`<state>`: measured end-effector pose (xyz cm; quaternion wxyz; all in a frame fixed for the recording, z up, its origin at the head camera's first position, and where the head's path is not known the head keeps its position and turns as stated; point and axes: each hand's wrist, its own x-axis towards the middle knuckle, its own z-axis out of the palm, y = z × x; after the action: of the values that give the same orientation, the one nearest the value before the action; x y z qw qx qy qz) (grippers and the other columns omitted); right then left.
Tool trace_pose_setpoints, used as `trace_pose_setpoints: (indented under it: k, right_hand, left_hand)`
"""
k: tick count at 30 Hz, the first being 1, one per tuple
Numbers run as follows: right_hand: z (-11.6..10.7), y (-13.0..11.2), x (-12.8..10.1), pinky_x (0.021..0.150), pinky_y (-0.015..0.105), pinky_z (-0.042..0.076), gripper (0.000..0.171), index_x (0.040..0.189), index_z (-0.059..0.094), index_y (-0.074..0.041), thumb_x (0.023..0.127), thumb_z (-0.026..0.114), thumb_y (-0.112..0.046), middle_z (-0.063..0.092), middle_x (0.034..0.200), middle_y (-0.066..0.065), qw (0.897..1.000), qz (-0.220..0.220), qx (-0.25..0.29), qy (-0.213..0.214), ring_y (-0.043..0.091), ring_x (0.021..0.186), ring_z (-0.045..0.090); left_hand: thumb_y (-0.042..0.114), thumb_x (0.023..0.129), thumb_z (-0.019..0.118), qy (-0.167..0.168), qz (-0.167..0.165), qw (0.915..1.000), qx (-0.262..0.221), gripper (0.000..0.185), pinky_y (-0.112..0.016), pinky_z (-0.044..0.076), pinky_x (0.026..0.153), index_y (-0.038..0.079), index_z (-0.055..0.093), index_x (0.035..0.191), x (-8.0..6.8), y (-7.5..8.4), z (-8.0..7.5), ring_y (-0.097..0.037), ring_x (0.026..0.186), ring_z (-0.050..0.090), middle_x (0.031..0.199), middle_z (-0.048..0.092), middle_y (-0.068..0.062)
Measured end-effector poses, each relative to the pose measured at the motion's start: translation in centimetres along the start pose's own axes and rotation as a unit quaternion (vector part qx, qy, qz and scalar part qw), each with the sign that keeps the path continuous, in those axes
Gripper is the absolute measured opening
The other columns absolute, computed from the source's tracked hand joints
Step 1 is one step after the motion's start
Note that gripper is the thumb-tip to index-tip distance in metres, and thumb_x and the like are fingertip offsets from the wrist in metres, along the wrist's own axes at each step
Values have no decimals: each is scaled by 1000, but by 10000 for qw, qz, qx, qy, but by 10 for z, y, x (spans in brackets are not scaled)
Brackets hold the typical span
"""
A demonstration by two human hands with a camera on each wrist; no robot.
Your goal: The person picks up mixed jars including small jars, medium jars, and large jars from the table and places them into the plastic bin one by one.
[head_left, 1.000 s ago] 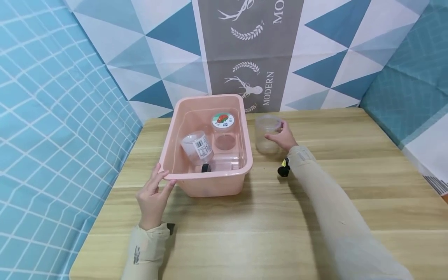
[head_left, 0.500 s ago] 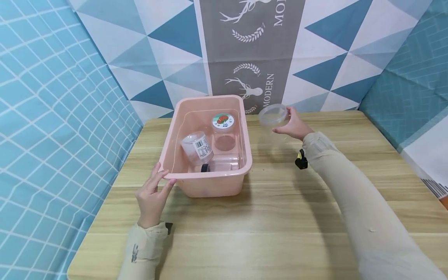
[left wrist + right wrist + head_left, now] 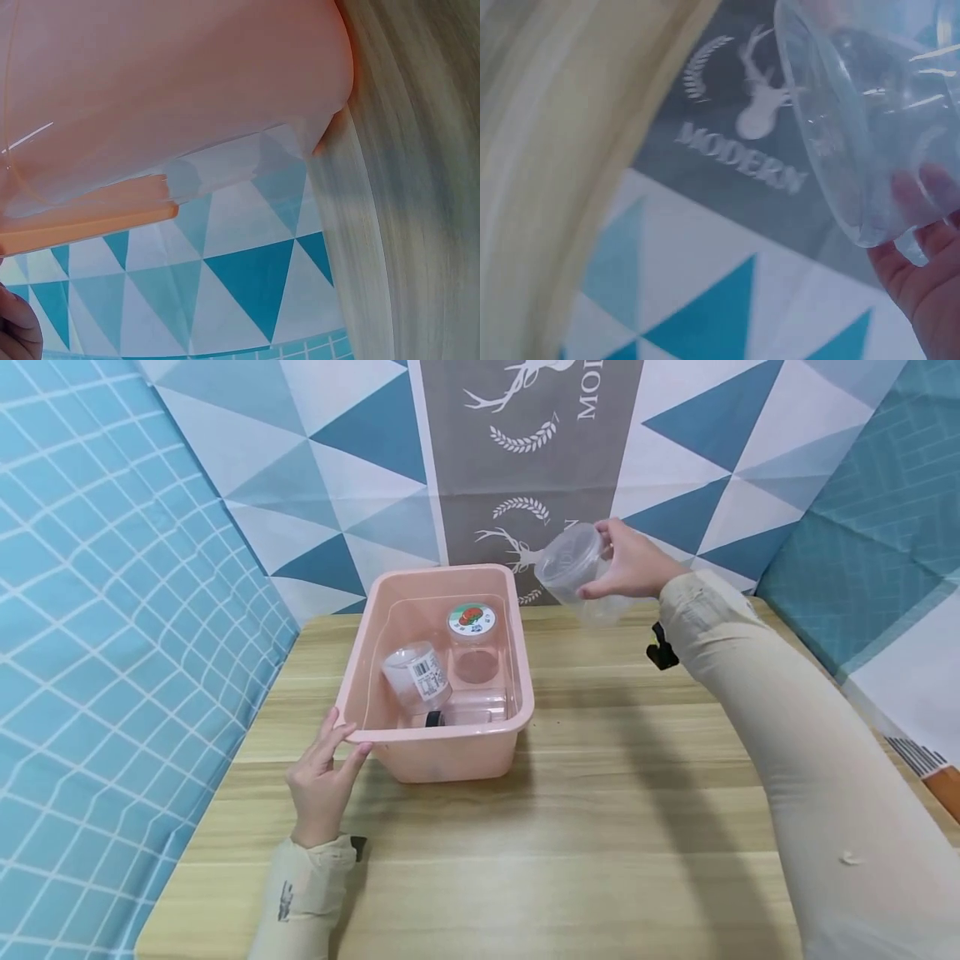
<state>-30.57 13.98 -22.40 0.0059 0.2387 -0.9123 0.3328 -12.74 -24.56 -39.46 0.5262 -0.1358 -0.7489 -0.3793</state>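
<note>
In the head view my right hand (image 3: pixel 633 560) grips a clear plastic jar (image 3: pixel 567 560) around its side, up in the air right of the pink plastic tub (image 3: pixel 441 752). The jar tilts leftward; its see-through wall fills the upper right of the right wrist view, with fingers (image 3: pixel 900 277) around it. My left hand (image 3: pixel 322 785) pinches the tub's near left corner at the rim. Inside the tub lie a clear jar with a barcode label (image 3: pixel 417 678) and a clear jar with a black cap (image 3: pixel 472 708). Another clear jar with a tomato-pictured lid (image 3: pixel 472 620) stands behind them.
The tub sits on a wood-grain table (image 3: pixel 592 827). Behind the table hangs a patterned cloth (image 3: pixel 360 468) with triangles and a deer print. A blue checked cloth (image 3: pixel 112 635) borders the left side, and a teal one (image 3: pixel 870 527) the right.
My right hand has lifted the clear jar off the table, moved it up and slightly right, and tilted it. The left hand stays at the tub's corner.
</note>
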Motion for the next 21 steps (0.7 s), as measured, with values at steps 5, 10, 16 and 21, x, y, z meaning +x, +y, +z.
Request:
trace_pose_setpoints:
  k: [5,10,16,21]
  right_hand:
    - [-1,-41,11,102,52,35,93,141,26,11,70,81,-14,41,134,27,9965,-473,-558,-413,39,119,43]
    - [11,-78,23,100,46,37,89,139,31,10,71,80,-20,45,130,22,9878,-989,-956,-731,32,114,44]
    - [34,-97,37,105,41,33,94,140,33,9,69,81,-29,45,135,20,9785,-1313,-1281,-939,30,122,43]
    - [51,-107,40,107,42,32,97,144,29,5,72,80,-35,41,141,20,9708,-1207,-1532,-1396,30,127,41]
  left_hand:
    - [46,83,69,-38,-23,9999,-156,58,-5,40,68,-11,69,85,-2,-2,4,-7,113,58,99,65,-31]
    - [46,83,69,-63,-5,9999,-123,57,-7,43,78,-11,69,85,-2,-3,5,-8,113,57,101,64,-31]
    - [46,82,69,-154,-111,9996,-185,58,-8,44,79,-11,69,85,-4,-4,8,-6,114,56,102,63,-32]
    - [47,83,68,-140,-14,9999,-98,58,-8,43,81,-11,69,86,-3,-4,9,-6,113,56,102,64,-31]
